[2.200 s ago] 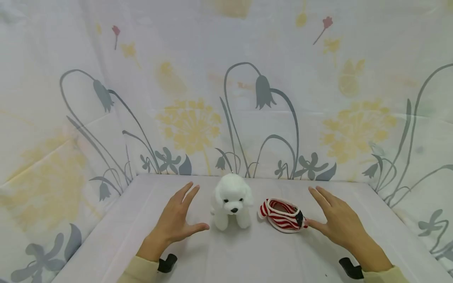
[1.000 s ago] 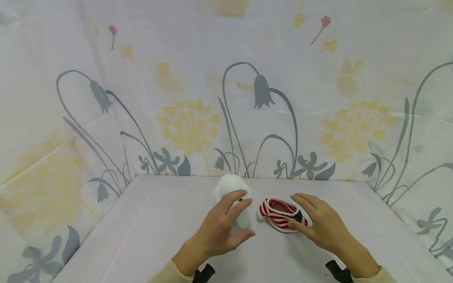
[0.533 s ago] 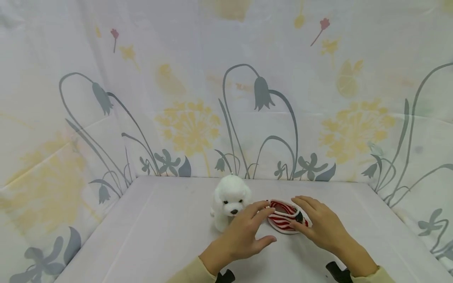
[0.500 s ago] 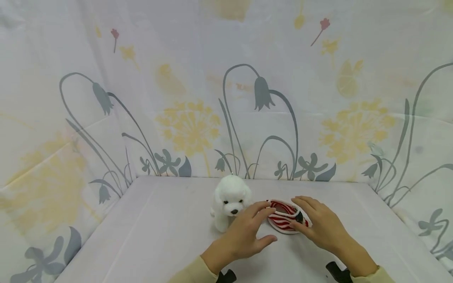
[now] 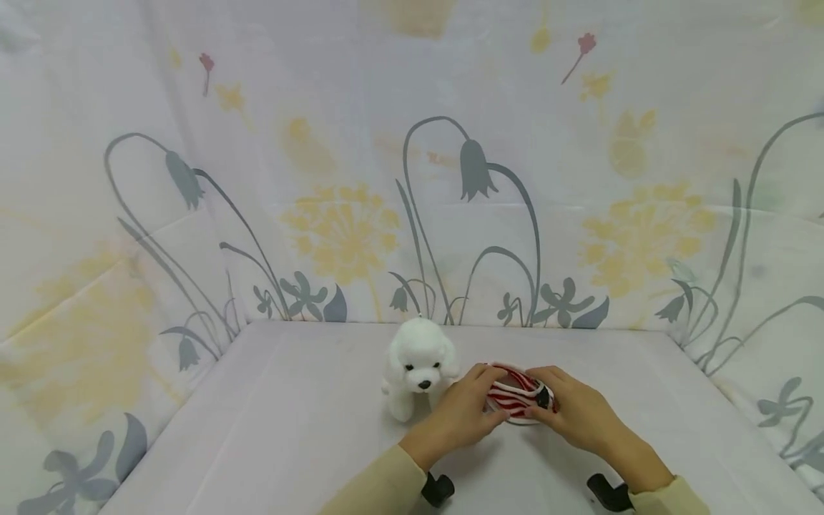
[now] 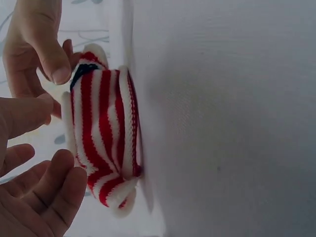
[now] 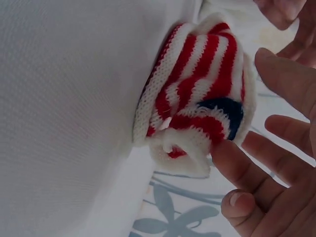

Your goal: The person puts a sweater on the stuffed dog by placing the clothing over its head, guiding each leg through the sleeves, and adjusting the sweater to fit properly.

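Note:
A small knitted sweater (image 5: 517,395) with red and white stripes and a dark blue patch stands on the white table between my two hands in the head view. My left hand (image 5: 462,409) is at its left side, fingers loosely bent with the fingertips right at the knit. On the other side, my right hand (image 5: 582,413) has its thumb and fingers spread at the edge by the patch. The left wrist view shows the sweater's (image 6: 101,123) striped side and white hem; in the right wrist view a fingertip meets the sweater's (image 7: 202,74) small sleeve.
A white plush dog (image 5: 418,357) stands just left of the sweater, partly hidden by the left hand. The white table (image 5: 309,400) ends at a flower-printed cloth (image 5: 360,107) behind. Black wrist mounts (image 5: 439,491) hang below both wrists.
My left hand has swept rightward past the plush dog to the sweater. The right hand has come in from the right and moved slightly closer. Dog and sweater keep their places.

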Demonstrator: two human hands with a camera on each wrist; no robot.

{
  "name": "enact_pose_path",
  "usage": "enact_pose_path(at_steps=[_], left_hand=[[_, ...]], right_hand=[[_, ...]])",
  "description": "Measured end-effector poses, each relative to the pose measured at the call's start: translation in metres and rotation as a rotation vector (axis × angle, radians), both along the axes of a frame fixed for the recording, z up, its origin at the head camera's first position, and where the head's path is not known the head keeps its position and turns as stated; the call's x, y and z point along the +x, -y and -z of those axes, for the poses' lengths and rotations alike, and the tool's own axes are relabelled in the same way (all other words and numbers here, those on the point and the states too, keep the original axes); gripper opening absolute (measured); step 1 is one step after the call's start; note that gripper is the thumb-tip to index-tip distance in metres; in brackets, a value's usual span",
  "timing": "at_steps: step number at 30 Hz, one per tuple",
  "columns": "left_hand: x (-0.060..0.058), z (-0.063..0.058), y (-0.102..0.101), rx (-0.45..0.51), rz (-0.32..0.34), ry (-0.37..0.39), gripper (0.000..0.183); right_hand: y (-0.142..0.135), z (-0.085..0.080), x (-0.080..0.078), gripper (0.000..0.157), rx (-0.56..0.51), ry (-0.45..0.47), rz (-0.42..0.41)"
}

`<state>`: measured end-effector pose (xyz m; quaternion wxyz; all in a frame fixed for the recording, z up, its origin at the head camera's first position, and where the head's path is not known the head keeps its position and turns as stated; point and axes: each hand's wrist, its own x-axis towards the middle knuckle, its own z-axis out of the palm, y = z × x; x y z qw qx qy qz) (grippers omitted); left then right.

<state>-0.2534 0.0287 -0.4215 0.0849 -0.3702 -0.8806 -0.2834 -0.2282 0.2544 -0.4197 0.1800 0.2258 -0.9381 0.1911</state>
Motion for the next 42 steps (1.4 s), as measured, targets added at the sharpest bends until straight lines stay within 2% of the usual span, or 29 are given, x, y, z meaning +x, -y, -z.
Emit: enact_pose_path(at_steps=[4, 9, 15, 20, 24, 30, 37, 42], left_hand=[[-0.007, 0.002, -0.009, -0.030, -0.048, 0.001, 0.055], [-0.018, 0.005, -0.015, -0.113, -0.069, 0.036, 0.051], [-0.023, 0.008, -0.017, -0.158, -0.097, 0.072, 0.040], [-0.023, 0.009, -0.016, -0.183, -0.110, 0.064, 0.024], [-0.021, 0.007, -0.015, -0.196, -0.110, 0.052, 0.020], [-0.013, 0.003, -0.012, -0.206, -0.091, 0.047, 0.022], [0.000, -0.012, -0.004, -0.154, -0.018, -0.001, 0.025], [0.013, -0.022, 0.008, -0.090, 0.048, -0.043, 0.020]], right_hand=[[-0.001, 0.003, -0.003, 0.054, 0.017, 0.063, 0.008], [0.000, 0.006, -0.007, 0.051, 0.028, 0.100, 0.003], [0.002, 0.006, -0.008, 0.040, 0.065, 0.108, 0.013], [0.002, 0.005, -0.007, 0.030, 0.092, 0.075, 0.027], [0.002, 0.001, -0.005, 0.026, 0.099, 0.068, 0.025], [0.000, -0.010, 0.003, 0.031, 0.108, 0.083, -0.010], [-0.002, -0.027, 0.013, 0.031, 0.103, 0.015, -0.080], [0.001, -0.037, 0.021, 0.032, 0.052, -0.014, -0.159]])
